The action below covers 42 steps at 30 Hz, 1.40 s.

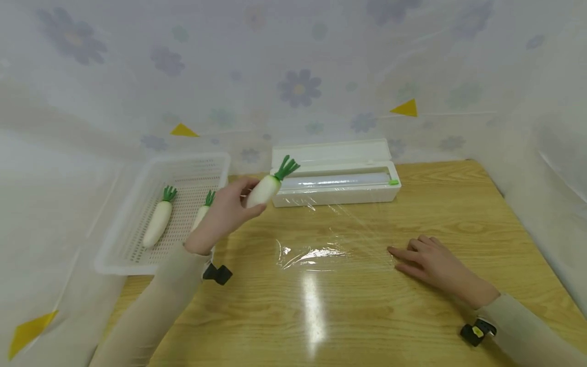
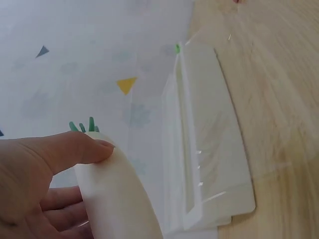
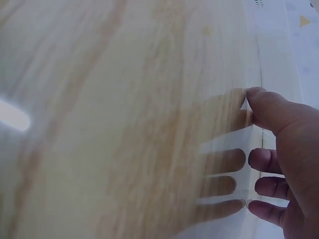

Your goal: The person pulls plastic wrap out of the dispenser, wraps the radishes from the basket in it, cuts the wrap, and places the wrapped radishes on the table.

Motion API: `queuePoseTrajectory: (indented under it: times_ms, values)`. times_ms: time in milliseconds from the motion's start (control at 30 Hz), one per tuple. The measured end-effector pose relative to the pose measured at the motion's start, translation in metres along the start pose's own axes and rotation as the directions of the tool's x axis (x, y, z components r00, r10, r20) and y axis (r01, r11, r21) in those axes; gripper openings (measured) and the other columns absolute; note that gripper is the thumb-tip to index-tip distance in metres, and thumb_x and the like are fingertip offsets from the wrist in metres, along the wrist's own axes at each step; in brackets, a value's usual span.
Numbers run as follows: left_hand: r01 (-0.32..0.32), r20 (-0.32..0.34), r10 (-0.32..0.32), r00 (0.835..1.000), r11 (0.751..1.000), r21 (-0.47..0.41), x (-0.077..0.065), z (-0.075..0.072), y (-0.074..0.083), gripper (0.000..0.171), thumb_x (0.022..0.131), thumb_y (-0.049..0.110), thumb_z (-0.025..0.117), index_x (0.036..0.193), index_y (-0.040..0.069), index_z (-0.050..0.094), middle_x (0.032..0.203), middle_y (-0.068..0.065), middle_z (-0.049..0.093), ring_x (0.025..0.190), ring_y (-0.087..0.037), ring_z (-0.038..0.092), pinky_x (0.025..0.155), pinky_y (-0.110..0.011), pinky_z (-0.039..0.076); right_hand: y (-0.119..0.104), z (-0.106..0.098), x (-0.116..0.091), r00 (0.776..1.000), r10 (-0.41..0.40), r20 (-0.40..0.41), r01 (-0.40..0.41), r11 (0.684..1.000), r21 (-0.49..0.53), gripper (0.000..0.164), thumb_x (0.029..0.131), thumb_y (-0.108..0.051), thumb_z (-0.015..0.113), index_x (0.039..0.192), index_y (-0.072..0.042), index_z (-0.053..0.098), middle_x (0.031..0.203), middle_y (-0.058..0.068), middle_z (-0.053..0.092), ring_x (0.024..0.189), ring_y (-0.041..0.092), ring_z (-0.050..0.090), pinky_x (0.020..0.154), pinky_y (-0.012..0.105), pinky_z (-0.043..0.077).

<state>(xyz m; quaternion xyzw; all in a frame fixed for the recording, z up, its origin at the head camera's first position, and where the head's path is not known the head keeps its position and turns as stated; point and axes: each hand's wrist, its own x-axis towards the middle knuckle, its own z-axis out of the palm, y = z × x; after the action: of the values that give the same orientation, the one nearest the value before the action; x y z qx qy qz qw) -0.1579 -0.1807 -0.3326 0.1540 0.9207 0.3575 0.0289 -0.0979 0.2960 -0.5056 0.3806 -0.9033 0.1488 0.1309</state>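
My left hand [image 1: 229, 206] grips a white radish [image 1: 264, 191] with green leaf stubs, raised in front of the cling film box [image 1: 337, 196]. In the left wrist view the thumb lies across the radish [image 2: 117, 194] near its leafy end. A sheet of clear cling film [image 1: 316, 252] runs from the roll [image 1: 339, 180] over the wooden table toward me. My right hand [image 1: 435, 265] is low at the sheet's right front corner, its fingers loosely bent and fingertips down at the tabletop. In the right wrist view its fingertips [image 3: 256, 159] meet their reflections.
A white perforated basket [image 1: 110, 255] stands at the left with two more radishes, one [image 1: 158, 224] in plain sight and another [image 1: 200, 216] partly behind my left hand. The box lid [image 1: 332, 150] stands raised at the back. A flower-patterned curtain [image 1: 298, 56] surrounds the table [image 1: 367, 321].
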Motion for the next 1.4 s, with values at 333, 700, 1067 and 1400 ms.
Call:
queuePoseTrajectory:
  times_ms: [333, 700, 1067, 1400]
  values:
    - [-0.091, 0.226, 0.086, 0.970, 0.996, 0.012, 0.000, 0.081, 0.011, 0.052, 0.089, 0.013, 0.082, 0.137, 0.003, 0.064, 0.128, -0.012, 0.070, 0.108, -0.025, 0.066, 0.094, -0.044, 0.055, -0.003, -0.005, -0.002, 1.000, 0.007, 0.011, -0.006, 1.000, -0.016, 0.047, 0.084, -0.025, 0.085, 0.129, -0.017, 0.076, 0.083, -0.015, 0.051, 0.080, 0.006, 0.042, 0.069, 0.032, 0.039]
    - [-0.195, 0.393, 0.159, 0.906, 0.979, 0.054, 0.003, 0.142, 0.017, 0.048, 0.090, 0.014, 0.081, 0.135, 0.003, 0.066, 0.125, -0.013, 0.064, 0.106, -0.024, 0.061, 0.093, -0.037, 0.053, -0.004, -0.006, -0.002, 1.000, 0.015, 0.011, -0.015, 1.000, -0.007, 0.048, 0.083, -0.024, 0.086, 0.129, -0.017, 0.075, 0.085, -0.015, 0.053, 0.081, 0.005, 0.041, 0.069, 0.031, 0.038]
    - [-0.246, 0.439, 0.189, 0.879, 0.966, 0.075, 0.003, 0.170, 0.022, 0.051, 0.091, 0.018, 0.081, 0.137, 0.004, 0.065, 0.133, -0.011, 0.063, 0.118, -0.022, 0.059, 0.101, -0.031, 0.050, -0.004, -0.006, -0.002, 1.000, 0.014, 0.012, -0.014, 1.000, 0.000, 0.046, 0.085, -0.025, 0.085, 0.129, -0.017, 0.076, 0.086, -0.015, 0.055, 0.080, 0.005, 0.042, 0.070, 0.033, 0.039]
    - [-0.257, 0.474, 0.201, 0.857, 0.965, 0.055, 0.003, 0.175, 0.022, 0.048, 0.093, 0.017, 0.080, 0.136, 0.004, 0.065, 0.129, -0.011, 0.064, 0.112, -0.019, 0.059, 0.096, -0.027, 0.051, -0.005, -0.007, -0.002, 1.000, 0.022, 0.018, -0.022, 1.000, -0.003, 0.045, 0.085, -0.024, 0.084, 0.128, -0.016, 0.076, 0.086, -0.014, 0.055, 0.080, 0.004, 0.042, 0.071, 0.032, 0.039]
